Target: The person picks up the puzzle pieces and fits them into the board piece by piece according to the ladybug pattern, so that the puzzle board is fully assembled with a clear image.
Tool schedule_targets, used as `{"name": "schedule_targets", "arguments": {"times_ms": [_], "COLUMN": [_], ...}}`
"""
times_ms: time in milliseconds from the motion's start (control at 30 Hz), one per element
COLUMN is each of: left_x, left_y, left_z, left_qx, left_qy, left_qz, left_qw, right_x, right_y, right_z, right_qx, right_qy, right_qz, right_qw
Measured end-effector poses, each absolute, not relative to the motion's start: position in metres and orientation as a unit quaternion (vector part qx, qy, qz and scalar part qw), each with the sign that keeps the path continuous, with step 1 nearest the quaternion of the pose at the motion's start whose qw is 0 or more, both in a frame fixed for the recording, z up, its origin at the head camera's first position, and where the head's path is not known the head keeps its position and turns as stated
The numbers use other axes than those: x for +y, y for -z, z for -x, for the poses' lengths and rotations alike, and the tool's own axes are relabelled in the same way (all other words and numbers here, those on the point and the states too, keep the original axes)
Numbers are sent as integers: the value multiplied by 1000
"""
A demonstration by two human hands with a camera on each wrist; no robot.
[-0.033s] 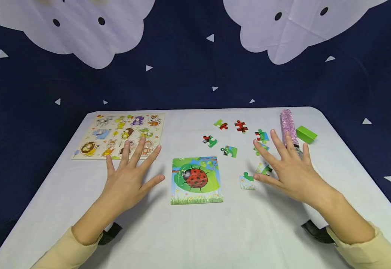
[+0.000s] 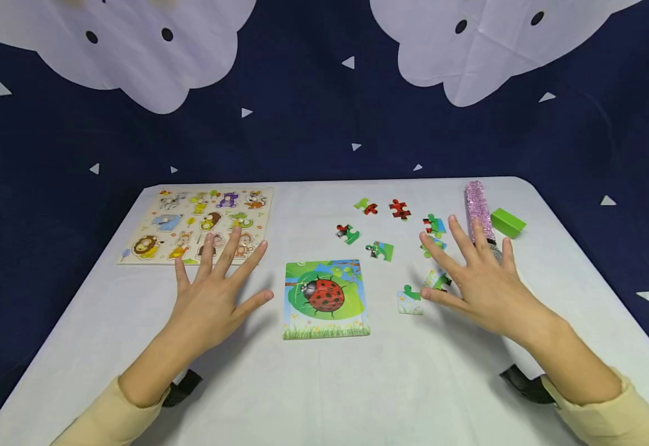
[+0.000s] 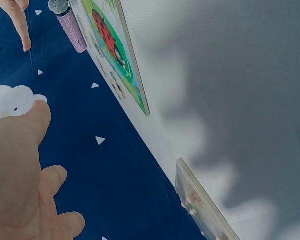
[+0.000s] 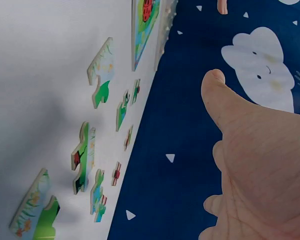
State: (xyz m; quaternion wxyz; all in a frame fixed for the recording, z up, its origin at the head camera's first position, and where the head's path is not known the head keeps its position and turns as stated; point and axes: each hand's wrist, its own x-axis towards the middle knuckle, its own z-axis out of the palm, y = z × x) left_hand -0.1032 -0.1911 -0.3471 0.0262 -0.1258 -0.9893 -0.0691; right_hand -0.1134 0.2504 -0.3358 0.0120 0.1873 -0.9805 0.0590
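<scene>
My left hand (image 2: 209, 300), fingers spread and holding nothing, hovers over the table left of a square ladybug picture board (image 2: 326, 325). Its fingertips overlap the near edge of a wooden animal peg puzzle (image 2: 145, 217). On the other side, my right hand (image 2: 486, 285) is likewise spread and bare, raised above loose jigsaw pieces. Close to its thumb lies a piece with a green tab (image 2: 410, 302); fingers partly cover other pieces near it. A red spotted piece (image 2: 400, 209) and several more lie farther back. In the right wrist view, a flowered corner piece (image 4: 27, 212) shows at lower left.
A pink glittery microphone (image 2: 477, 207) lies at the back right, its head partly behind my right hand. Beside it sits a green block (image 2: 507, 223). A white cloth covers the table (image 2: 324, 396). Behind hangs a dark blue curtain (image 2: 296, 136) with clouds and triangles.
</scene>
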Motion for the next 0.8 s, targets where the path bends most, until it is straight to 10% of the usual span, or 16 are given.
{"name": "schedule_targets", "arguments": {"times_ms": [800], "left_x": [-199], "left_y": [359], "left_z": [119], "left_qx": [-967], "left_qy": [204], "left_qz": [142], "left_qw": [-59], "right_x": [227], "right_y": [325], "right_z": [143], "right_qx": [-959], "right_qy": [-137], "right_qz": [-242], "right_qw": [-50]}}
